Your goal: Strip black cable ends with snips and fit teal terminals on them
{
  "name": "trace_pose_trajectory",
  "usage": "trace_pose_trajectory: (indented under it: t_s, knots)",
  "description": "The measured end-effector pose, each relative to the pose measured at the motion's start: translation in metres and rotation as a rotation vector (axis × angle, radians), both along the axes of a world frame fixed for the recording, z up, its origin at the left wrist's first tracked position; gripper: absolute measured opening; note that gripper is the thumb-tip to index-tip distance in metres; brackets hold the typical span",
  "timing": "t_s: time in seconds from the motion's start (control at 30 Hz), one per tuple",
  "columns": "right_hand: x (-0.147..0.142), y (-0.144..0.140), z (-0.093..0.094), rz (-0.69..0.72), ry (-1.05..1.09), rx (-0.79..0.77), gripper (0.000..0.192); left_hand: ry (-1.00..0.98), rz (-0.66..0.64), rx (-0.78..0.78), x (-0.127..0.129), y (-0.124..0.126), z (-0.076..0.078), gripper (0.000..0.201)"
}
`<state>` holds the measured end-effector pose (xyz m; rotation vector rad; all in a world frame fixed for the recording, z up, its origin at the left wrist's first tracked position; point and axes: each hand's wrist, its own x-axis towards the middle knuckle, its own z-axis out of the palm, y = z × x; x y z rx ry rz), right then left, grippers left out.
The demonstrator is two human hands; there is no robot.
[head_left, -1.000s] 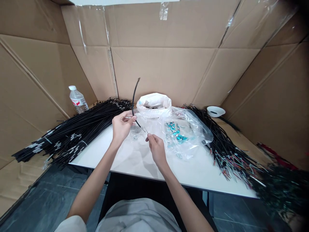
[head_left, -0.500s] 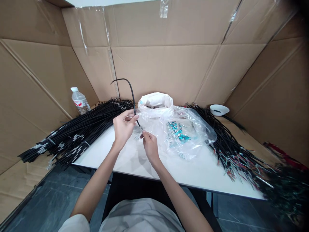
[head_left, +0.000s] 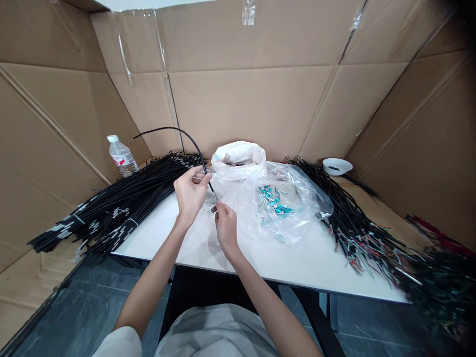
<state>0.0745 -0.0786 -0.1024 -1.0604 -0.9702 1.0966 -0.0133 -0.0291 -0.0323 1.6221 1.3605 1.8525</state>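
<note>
- Head view, far left: a water bottle [head_left: 121,156] stands upright against the cardboard wall [head_left: 55,114], just behind a big heap of black cables [head_left: 111,203] that spills off the left edge of your white worktop [head_left: 297,263].
- Your left hand [head_left: 189,193] is closed in a pinch on a single black cable [head_left: 174,131]; thumb and fingers grip it close to its near end, and the rest arcs up and away to the left over the heap.
- Your right hand [head_left: 224,225] sits just below and right of the left, fingertips pinched shut on the thin bare end of that same cable; what exactly it holds there is too small to tell.
- Just behind both hands, a white bag [head_left: 238,153] stands open at the top.
- Right of it lies a clear plastic bag [head_left: 293,198] holding small teal parts [head_left: 273,201], resting on the worktop.
- Further right, a second pile of cables with coloured ends [head_left: 357,233] fans toward the worktop's right edge.
- Behind that pile, a small white bowl [head_left: 337,166] sits near the cardboard.
</note>
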Motion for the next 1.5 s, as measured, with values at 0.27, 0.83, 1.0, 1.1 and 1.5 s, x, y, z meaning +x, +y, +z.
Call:
trace_pose_trajectory:
  t_s: [0.27, 0.83, 1.0, 1.1, 1.5]
  knots:
    - [0.001, 0.011, 0.012, 0.092, 0.198, -0.142, 0.034, 0.075, 0.059, -0.032, -0.004, 0.011, -0.007, 0.025]
    - [-0.01, 0.042, 0.027, 0.284, 0.486, -0.46, 0.044, 0.2, 0.151, -0.097, -0.021, 0.041, -0.017, 0.021]
    - [-0.004, 0.039, 0.027, 0.268, 0.392, -0.388, 0.042, 0.224, 0.124, -0.121, -0.017, 0.043, -0.017, 0.017]
    - [0.007, 0.035, 0.026, 0.227, 0.275, -0.311, 0.039, 0.22, 0.103, -0.127, -0.016, 0.042, -0.015, 0.016]
    - [0.051, 0.029, 0.019, 0.112, -0.383, -0.028, 0.037, 0.145, -0.004, -0.136, -0.011, 0.043, -0.008, 0.016]
